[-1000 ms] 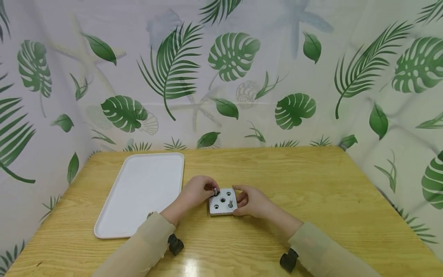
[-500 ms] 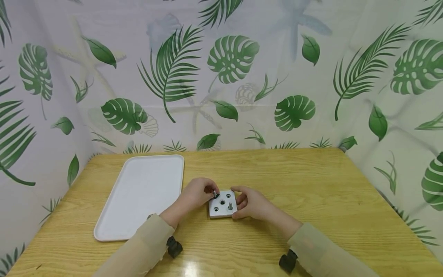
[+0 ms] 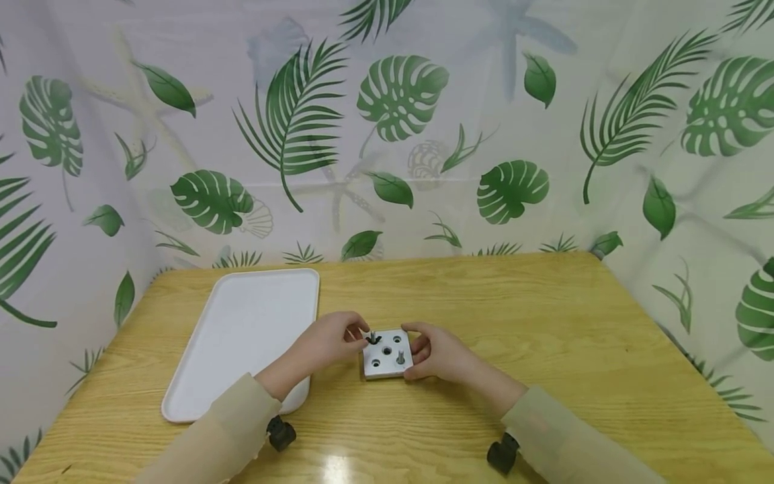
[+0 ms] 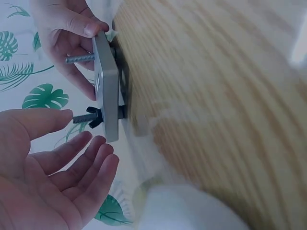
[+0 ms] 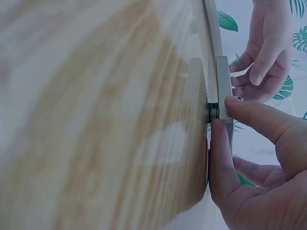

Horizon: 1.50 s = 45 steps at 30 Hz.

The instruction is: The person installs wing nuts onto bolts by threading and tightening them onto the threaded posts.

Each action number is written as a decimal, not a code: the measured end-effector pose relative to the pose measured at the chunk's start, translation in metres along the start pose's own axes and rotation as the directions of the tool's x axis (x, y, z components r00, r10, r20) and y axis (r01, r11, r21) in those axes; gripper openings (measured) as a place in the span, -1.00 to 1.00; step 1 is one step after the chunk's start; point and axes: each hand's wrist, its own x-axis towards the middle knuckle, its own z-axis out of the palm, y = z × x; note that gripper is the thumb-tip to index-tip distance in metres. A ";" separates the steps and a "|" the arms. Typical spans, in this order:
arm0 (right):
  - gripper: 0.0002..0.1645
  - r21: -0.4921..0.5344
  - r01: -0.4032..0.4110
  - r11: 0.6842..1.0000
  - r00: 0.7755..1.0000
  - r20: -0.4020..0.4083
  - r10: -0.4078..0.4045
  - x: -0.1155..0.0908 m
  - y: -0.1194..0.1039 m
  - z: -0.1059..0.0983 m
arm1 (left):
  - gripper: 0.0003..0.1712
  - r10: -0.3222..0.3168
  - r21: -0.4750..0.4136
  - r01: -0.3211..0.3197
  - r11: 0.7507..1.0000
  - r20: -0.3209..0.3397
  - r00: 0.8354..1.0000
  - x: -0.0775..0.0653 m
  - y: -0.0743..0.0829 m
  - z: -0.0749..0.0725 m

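Note:
A square silver metal plate with several holes sits on raised supports over the table, two bolts standing up through it. A black wing nut is on the bolt at its far left corner, down near the plate's face. The other bolt, at the near right, bears no nut above the plate. My left hand is beside the wing nut, fingers parted and holding nothing, thumb tip close to the bolt's end. My right hand grips the plate's right side between thumb and fingers.
A white tray lies on the wooden table to the left, partly under my left forearm. Behind the table hangs a leaf-patterned cloth. A dark bolt head or nut shows beneath the plate in the right wrist view.
My left hand has let go of the wing nut and drawn back slightly left, its fingers spreading, so the nut now shows. My right hand keeps its grip on the plate.

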 end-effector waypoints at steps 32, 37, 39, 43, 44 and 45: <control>0.04 -0.023 -0.003 1.000 1.000 0.005 0.003 -0.001 0.000 -0.001 | -0.84 -0.029 0.311 0.054 0.949 -0.086 0.996 -0.068 -0.036 -0.041; 0.04 -0.022 -0.005 1.000 1.000 0.001 0.005 -0.001 -0.001 0.000 | -0.85 -0.038 0.300 0.065 0.952 -0.097 0.995 -0.075 -0.045 -0.046; 0.04 -0.024 -0.001 1.000 1.000 0.002 0.001 -0.001 0.000 0.000 | -0.86 -0.045 0.298 0.073 0.952 -0.101 0.994 -0.078 -0.049 -0.048; 0.04 -0.023 0.006 1.000 1.000 0.002 -0.006 -0.001 0.001 0.000 | -0.87 -0.062 0.294 0.092 0.951 -0.109 0.992 -0.083 -0.057 -0.052; 0.04 -0.020 0.008 1.000 1.000 0.003 -0.008 -0.001 0.001 0.000 | -0.86 -0.065 0.293 0.096 0.951 -0.113 0.991 -0.084 -0.059 -0.053; 0.04 -0.020 0.010 1.000 1.000 0.003 -0.010 0.000 0.002 0.000 | -0.86 -0.071 0.291 0.102 0.951 -0.114 0.991 -0.086 -0.061 -0.054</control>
